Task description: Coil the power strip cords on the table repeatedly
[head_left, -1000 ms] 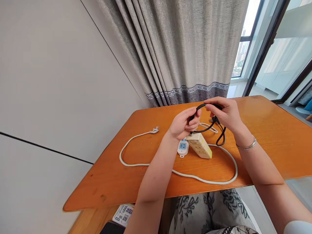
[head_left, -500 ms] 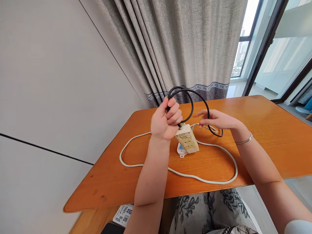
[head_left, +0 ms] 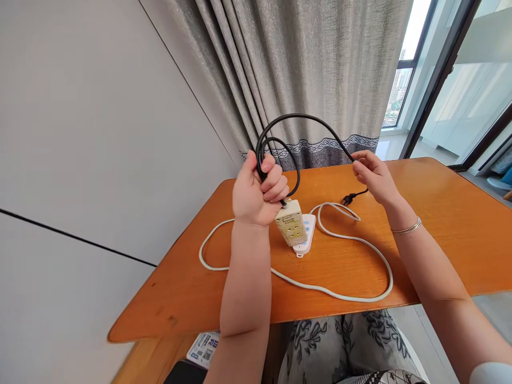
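Note:
My left hand (head_left: 260, 189) is closed round looped black power cord (head_left: 298, 115), just above a yellowed socket block (head_left: 291, 224) that hangs tilted from it. Pinched between the fingers of my right hand (head_left: 372, 173) is the same cord, farther along, and its black plug (head_left: 349, 199) dangles beneath. Behind the block, partly hidden by it, a white power strip (head_left: 307, 234) lies on the table. Its white cable (head_left: 340, 296) runs in wide curves round the block and passes behind my left forearm.
The orange-brown wooden table (head_left: 448, 229) meets a pale wall panel (head_left: 80, 133) on the left. A grey curtain (head_left: 320, 64) hangs behind it. Under the near edge, a box with printed labels (head_left: 203, 348) sits at the left of my legs.
My right hand has closed on the black cord and drawn it up and right, widening the loop. My left hand and the socket block have shifted left, uncovering more of the power strip.

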Tool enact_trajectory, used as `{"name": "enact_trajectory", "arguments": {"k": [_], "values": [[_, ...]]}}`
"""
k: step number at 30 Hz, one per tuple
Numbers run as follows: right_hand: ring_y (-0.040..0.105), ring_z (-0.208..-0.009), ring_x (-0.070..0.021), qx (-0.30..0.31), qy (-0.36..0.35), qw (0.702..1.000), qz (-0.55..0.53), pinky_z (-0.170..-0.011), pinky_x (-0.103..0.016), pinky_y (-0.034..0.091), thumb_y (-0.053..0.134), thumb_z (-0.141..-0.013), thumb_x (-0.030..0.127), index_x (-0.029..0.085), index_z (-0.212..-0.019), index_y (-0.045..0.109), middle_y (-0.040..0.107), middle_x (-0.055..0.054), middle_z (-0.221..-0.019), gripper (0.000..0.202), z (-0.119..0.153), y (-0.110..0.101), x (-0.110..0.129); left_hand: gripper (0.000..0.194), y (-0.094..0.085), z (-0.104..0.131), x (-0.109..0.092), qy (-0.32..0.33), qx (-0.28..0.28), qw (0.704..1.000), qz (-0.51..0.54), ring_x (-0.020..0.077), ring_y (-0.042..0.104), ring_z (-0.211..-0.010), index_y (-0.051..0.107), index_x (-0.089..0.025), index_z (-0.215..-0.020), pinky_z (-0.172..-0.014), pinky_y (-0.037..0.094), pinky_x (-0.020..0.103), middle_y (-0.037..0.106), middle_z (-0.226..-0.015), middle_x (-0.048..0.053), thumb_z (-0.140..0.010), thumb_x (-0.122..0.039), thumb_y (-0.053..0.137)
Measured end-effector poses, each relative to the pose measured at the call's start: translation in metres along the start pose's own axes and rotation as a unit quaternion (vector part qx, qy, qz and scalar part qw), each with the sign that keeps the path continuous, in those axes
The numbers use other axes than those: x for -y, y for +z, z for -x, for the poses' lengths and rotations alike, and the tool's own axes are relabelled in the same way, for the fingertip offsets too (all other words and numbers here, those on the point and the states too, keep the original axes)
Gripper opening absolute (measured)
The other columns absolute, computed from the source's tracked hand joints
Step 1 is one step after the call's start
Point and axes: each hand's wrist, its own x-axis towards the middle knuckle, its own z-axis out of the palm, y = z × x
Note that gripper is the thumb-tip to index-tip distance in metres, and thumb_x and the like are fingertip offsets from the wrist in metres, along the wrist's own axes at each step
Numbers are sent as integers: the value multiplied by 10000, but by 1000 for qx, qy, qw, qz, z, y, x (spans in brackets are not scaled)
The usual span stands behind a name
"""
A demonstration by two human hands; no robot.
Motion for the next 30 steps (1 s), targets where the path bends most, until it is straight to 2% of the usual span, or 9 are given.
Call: {"name": "enact_trajectory", "arguments": {"k": [3, 6, 11, 14, 16, 18, 24, 27, 30], "values": [[512, -632, -138, -67, -37, 985, 152, -600, -274, 395, 547, -910, 422, 201, -1056, 672, 580, -1, -710, 293, 3, 6, 5, 450, 3, 0, 7, -28, 4, 1000, -7, 53, 161, -324, 308, -210, -692, -344, 175, 162, 176, -473, -94, -1059, -469, 321], [625, -751, -198, -58, -48, 933, 352, -649, -301, 417, 506, -927, 316, 206, -1070, 742, 715, -68, -834, 297, 12, 9, 22, 455, 4, -1, 10, -35, 4, 999, -2, 51, 178, -321, 314, -208, -695, -345, 193, 154, 190, -467, -93, -1059, -481, 308], [685, -823, -257, 58, 29, 829, 556, -596, -309, 376, 450, -956, 258, 210, -1016, 786, 771, -128, -954, 344, 27, 12, 58, 474, 4, -5, 13, -51, -1, 999, -19, 47, 166, -310, 330, -207, -686, -331, 178, 150, 202, -452, -94, -1047, -513, 308], [686, -778, -246, 161, 40, 798, 579, -561, -306, 337, 456, -968, 250, 202, -958, 786, 771, -127, -898, 334, 36, 16, 72, 467, 4, -6, 17, -56, -1, 998, -26, 44, 170, -307, 320, -207, -678, -333, 176, 152, 205, -448, -96, -1040, -500, 347], [682, -746, -227, 219, 28, 789, 573, -549, -301, 317, 479, -974, 255, 198, -933, 776, 765, -115, -861, 305, 42, 20, 79, 458, 4, -6, 19, -57, 1, 998, -27, 44, 180, -308, 311, -207, -673, -339, 183, 155, 208, -446, -95, -1042, -475, 354], [681, -753, -226, 240, 12, 787, 569, -554, -302, 309, 511, -974, 260, 192, -947, 762, 759, -108, -863, 261, 47, 23, 85, 451, 4, -6, 20, -57, 3, 998, -29, 46, 188, -311, 303, -207, -670, -344, 191, 156, 209, -444, -93, -1043, -454, 357], [643, -731, -191, 245, -65, 802, 541, -575, -301, 296, 517, -981, 228, 188, -1021, 743, 735, -80, -876, 232, 62, 25, 98, 450, 3, -6, 20, -58, 10, 997, -45, 47, 194, -323, 291, -207, -673, -352, 199, 149, 212, -449, -93, -1039, -447, 398], [568, -637, -139, 258, -135, 812, 506, -557, -290, 275, 517, -981, 214, 177, -1028, 733, 691, -52, -814, 224, 70, 27, 101, 455, 4, -4, 22, -59, 25, 996, -66, 45, 199, -331, 300, -205, -667, -358, 198, 151, 220, -456, -93, -1033, -442, 431], [479, -572, -116, 222, -217, 815, 489, -527, -285, 253, 466, -1007, 217, 169, -1027, 725, 631, -32, -751, 264, 76, 30, 103, 451, 6, -1, 28, -47, 45, 993, -94, 58, 257, -355, 326, -205, -650, -374, 231, 165, 261, -466, -83, -1018, -417, 479]]}}
